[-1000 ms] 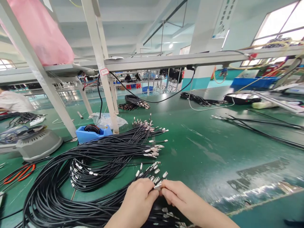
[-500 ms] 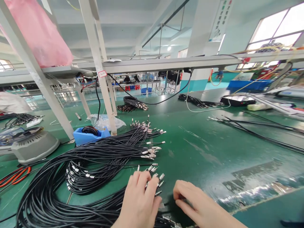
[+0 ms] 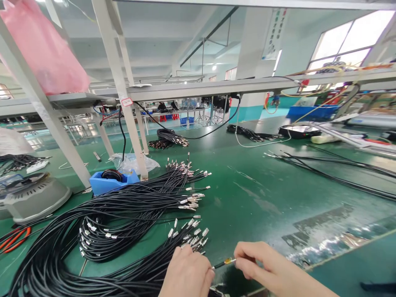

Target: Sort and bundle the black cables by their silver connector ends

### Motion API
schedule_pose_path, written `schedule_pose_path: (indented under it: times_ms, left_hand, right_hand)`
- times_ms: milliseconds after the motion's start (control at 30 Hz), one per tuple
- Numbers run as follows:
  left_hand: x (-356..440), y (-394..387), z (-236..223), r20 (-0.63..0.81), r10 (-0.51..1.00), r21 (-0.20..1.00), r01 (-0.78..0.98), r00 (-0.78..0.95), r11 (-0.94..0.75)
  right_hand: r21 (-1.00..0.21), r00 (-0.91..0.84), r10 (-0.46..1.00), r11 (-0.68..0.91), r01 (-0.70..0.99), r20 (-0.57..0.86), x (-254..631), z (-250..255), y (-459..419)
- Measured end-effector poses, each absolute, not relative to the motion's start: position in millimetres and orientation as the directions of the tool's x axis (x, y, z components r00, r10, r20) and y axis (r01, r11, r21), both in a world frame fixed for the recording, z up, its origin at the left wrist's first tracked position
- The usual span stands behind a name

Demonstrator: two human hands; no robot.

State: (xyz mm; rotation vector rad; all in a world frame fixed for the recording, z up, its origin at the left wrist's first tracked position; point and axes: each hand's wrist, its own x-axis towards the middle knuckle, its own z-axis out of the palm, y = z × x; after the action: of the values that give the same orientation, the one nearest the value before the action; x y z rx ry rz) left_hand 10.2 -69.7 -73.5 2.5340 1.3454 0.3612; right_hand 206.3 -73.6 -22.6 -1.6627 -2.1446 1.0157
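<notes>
A big heap of black cables [image 3: 102, 231] with silver metal end caps lies on the green table [image 3: 262, 198]. At the bottom edge my left hand [image 3: 187, 274] is curled over the near cable ends and grips one black cable. That cable's tip [image 3: 227, 261] shows a small yellow-gold piece. My right hand [image 3: 262, 264] pinches this tip with thumb and fingers. The two hands are a short gap apart, joined by the cable.
A blue tray [image 3: 109, 181] holding a black roll stands by a white frame post [image 3: 130, 123]. A grey round machine [image 3: 34, 198] and red-handled scissors [image 3: 12, 239] sit at the left. More cable bundles [image 3: 168, 138] lie further back, and long black cables [image 3: 334, 173] run at the right.
My hands have parted from the bundle: the right hand has drawn one cable's tip out to the right, now showing its yellow-gold end. The view has shifted slightly right and down.
</notes>
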Motion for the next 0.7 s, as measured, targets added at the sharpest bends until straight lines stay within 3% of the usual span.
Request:
schedule_pose_path:
  times_ms: [167, 367, 533, 700]
  left_hand:
    - [21, -67, -70, 0.018, 0.815, 0.322, 0.769, 0.579, -0.553]
    - [26, -63, -62, -0.073, 0.792, 0.468, 0.722, 0.606, -0.509]
    - [30, -59, -53, -0.252, 0.770, 0.829, 0.542, 0.586, -0.141]
    - [30, -53, -58, -0.296, 0.737, 0.904, 0.427, 0.607, 0.011]
  right_hand:
    - [-0.702, -0.346, 0.904, 0.074, 0.708, -0.253, 208, -15, -77]
    - [-0.725, -0.354, 0.887, 0.031, 0.688, -0.298, 205, -22, -75]
    - [-0.719, -0.371, 0.900, 0.101, 0.688, -0.228, 208, -26, -77]
    - [-0.704, -0.389, 0.901, 0.150, 0.695, -0.192, 209, -28, -75]
